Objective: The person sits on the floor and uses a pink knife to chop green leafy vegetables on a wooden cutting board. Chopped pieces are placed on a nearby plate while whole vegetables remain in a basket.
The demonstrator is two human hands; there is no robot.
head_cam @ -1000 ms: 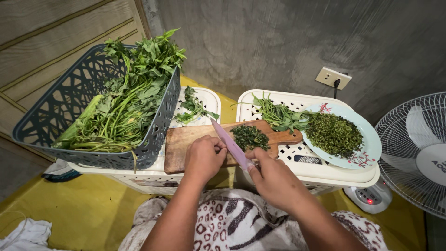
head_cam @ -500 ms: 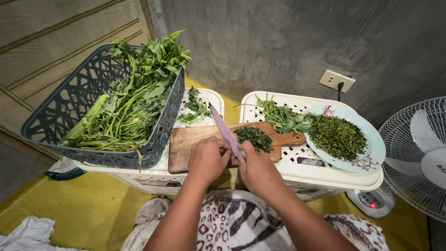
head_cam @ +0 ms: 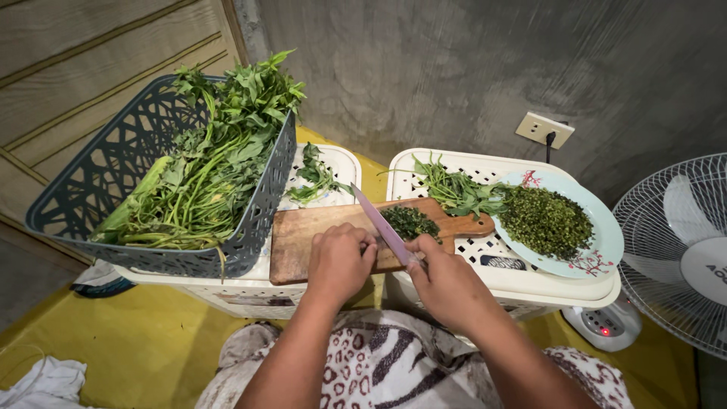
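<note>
Your right hand (head_cam: 447,284) closes around a purple knife (head_cam: 382,224), blade angled over the wooden cutting board (head_cam: 303,238). Your left hand (head_cam: 338,261), fingers curled, touches the blade beside the chopped greens (head_cam: 409,222) heaped on the board.

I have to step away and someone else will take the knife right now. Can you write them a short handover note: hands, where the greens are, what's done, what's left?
Right hand grips the purple knife, blade angled over the wooden cutting board.
Left hand rests on the board, fingers by the blade.
Small pile of chopped greens sits on the board.
Done: a heap of finely chopped greens on the pale blue plate.
Left: loose sprigs by the plate, a few more behind the board, and a full bundle of leafy stalks in the grey basket.
</note>
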